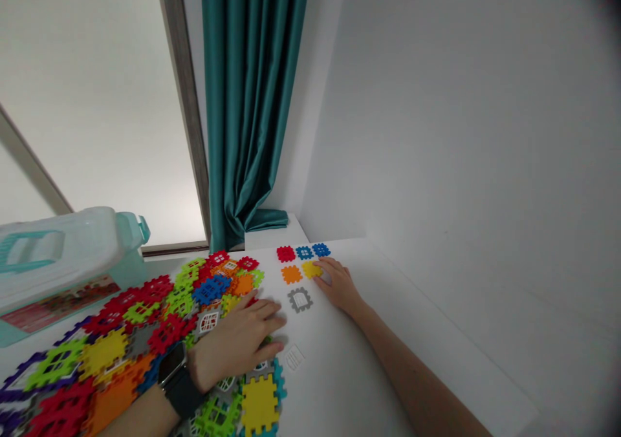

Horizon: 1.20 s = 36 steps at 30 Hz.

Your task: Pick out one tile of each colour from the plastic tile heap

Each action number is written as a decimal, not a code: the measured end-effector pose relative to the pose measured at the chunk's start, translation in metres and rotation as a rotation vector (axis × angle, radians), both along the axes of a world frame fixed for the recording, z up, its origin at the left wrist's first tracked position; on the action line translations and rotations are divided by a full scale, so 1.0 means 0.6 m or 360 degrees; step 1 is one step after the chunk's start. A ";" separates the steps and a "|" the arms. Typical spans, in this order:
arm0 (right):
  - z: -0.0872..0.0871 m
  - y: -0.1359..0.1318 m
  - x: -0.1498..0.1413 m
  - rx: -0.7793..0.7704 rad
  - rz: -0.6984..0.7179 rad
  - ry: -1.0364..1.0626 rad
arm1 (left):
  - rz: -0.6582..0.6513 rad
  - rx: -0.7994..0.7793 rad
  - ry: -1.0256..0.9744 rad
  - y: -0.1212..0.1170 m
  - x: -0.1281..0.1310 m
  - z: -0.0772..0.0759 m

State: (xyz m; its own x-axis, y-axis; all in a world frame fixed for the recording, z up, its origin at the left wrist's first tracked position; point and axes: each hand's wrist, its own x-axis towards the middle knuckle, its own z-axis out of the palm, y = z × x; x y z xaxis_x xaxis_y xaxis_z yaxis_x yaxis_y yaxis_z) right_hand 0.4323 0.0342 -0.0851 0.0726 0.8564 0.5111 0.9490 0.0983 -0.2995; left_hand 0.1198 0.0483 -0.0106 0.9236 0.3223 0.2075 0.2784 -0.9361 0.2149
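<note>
My right hand (339, 286) grips the right edge of a yellow interlocking building tile (311, 269) between thumb and fingers, flat on the white table. To its left is an orange tile (292, 274). Behind them lie a red tile (286, 254) and two blue window tiles, one of them a darker blue tile (321, 249). Nearer me sits a grey frame tile (300, 300) with a white insert. My left hand (247, 337), wearing a black watch (180, 379), rests with fingers spread over a heap of mixed tiles, covering some of them.
A lidded plastic box (72, 262) with teal handles stands at the far left, behind the heap. A loose white window insert (294, 358) lies right of the heap. The wall (436, 198) borders the table on the right; a green curtain (247, 101) hangs behind.
</note>
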 end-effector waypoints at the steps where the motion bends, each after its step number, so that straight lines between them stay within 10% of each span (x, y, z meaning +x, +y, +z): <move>1: 0.001 -0.002 -0.001 0.0021 0.0015 0.0005 | 0.0000 0.0002 -0.0009 0.000 0.000 0.000; 18: 0.060 -0.042 -0.129 0.0037 0.0469 -0.0100 | 0.0170 0.0146 0.0001 0.029 -0.054 0.046; 36: 0.082 0.091 -0.208 -0.0434 0.0586 -0.0269 | 0.0602 0.0259 -0.0291 -0.023 -0.206 0.028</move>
State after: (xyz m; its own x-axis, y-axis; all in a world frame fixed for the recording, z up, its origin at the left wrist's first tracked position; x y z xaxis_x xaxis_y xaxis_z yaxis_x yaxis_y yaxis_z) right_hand 0.3073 0.0887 -0.0358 -0.3251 0.9140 0.2428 0.9035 0.3760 -0.2057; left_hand -0.0036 0.0345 0.0060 0.6907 0.5798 0.4321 0.5787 -0.8015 0.1506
